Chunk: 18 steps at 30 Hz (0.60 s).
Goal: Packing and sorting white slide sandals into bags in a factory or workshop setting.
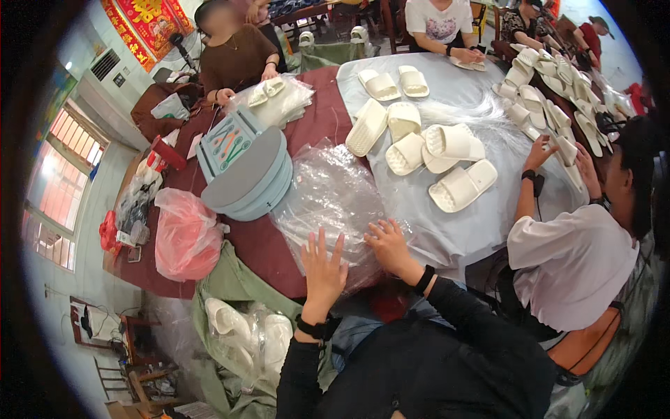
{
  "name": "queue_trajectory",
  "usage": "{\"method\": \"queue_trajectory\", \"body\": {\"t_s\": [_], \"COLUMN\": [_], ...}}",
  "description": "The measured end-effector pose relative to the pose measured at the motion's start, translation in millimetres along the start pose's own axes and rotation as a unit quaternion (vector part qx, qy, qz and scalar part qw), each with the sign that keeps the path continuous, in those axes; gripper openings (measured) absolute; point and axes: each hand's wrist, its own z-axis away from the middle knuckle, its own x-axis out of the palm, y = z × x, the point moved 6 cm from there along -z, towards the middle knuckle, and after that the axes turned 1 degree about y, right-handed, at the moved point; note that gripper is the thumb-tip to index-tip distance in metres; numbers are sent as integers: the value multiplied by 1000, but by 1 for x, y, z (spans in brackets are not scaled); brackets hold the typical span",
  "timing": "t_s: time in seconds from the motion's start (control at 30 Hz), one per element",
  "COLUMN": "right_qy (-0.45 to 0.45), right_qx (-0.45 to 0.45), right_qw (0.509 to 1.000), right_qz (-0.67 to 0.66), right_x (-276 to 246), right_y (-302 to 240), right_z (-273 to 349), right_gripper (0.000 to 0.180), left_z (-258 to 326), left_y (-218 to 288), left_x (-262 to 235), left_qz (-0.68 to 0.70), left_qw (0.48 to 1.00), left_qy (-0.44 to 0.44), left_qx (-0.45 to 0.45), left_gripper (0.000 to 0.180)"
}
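Clear plastic bags lie in a loose, crinkled spread on the table in front of me. My left hand is over their near edge with its fingers stretched apart, holding nothing. At their right edge rests my right hand, fingers spread, touching or just above the plastic; which of the two I cannot tell. Several cream slippers lie in a loose group beyond my right hand, on a pale plastic sheet. Neither hand touches a slipper.
Left of the bags stands a grey-blue rounded box. A pink plastic bag sits nearer. Beside my left arm, a green sack holds bagged slippers. A co-worker sits close on my right by a slipper pile.
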Motion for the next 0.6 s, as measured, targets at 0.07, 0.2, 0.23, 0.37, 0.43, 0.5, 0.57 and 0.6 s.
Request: {"method": "queue_trajectory", "body": {"t_s": [0.07,0.2,0.23,0.37,0.43,0.5,0.57,0.6], "right_qy": [-24,-46,-40,-67,-66,-99,-81,-24], "right_qx": [-38,-102,-97,-123,-119,-100,-25,32], "right_qw": [999,994,994,990,991,987,981,978], "right_qz": [-9,15,20,11,-16,-79,-177,-207], "right_x": [-1,-8,-10,-22,-28,-23,-31,-44], "right_y": [4,4,6,12,23,37,51,67], "right_z": [0,-2,-1,2,11,17,10,0], "right_gripper": [25,26,26,28,25,27,31,34], "left_z": [-18,-30,-30,-13,-14,-13,-1,3], "left_y": [10,10,10,-9,-10,-12,-28,-33], "left_x": [20,43,45,66,62,63,79,81], "left_qz": [-37,-77,-77,-70,-76,-96,-28,-31], "left_qw": [998,992,991,992,996,995,995,995], "left_qy": [-54,-95,-91,-92,-35,-32,-90,-87], "left_qx": [21,45,54,48,11,12,-14,-21], "left_gripper": [74,78,78,55,41,32,40,40]}}
